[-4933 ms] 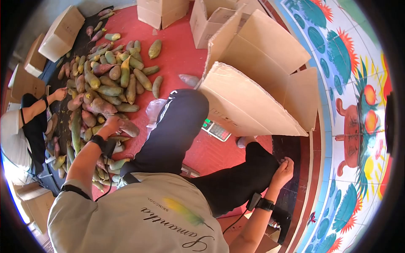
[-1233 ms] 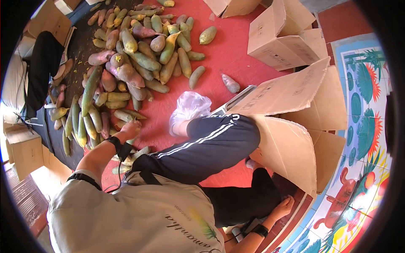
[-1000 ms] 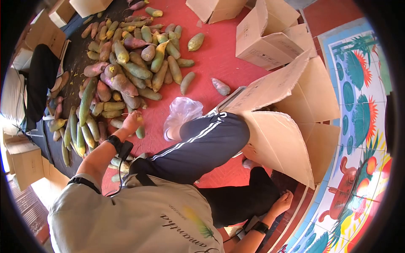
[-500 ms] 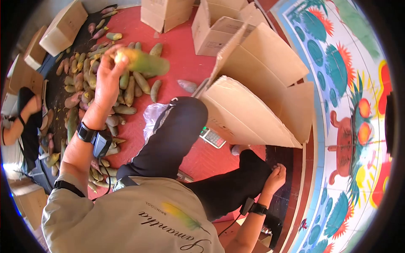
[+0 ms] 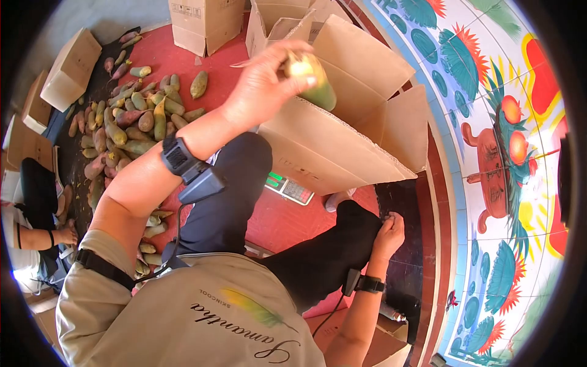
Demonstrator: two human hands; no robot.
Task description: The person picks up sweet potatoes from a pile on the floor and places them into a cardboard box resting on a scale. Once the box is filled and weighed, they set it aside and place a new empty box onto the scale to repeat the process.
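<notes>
My left hand (image 5: 269, 79) is closed around a thick green radish (image 5: 313, 82) with a pale yellowish end. It holds the radish at the near left rim of a large open cardboard box (image 5: 330, 137), overlapping the opening in this view. My right hand (image 5: 389, 235) rests by my bent knee, its fingers curled together with nothing seen in them. To the left, a heap of green and reddish radishes (image 5: 131, 119) lies on the red floor covering. Against the box's near side sits a scale (image 5: 288, 189) with a lit green display.
More cardboard boxes stand at the back (image 5: 205, 24) and on the left (image 5: 72, 70). Another person's hand (image 5: 66, 233) shows at the far left edge. A painted tile wall (image 5: 483, 153) runs along the right side. A single radish (image 5: 199, 84) lies apart from the heap.
My left hand has carried the radish rightward from above the heap to the cardboard box. My right hand stays by the knee. The view has shifted, and the other person's hand is lower.
</notes>
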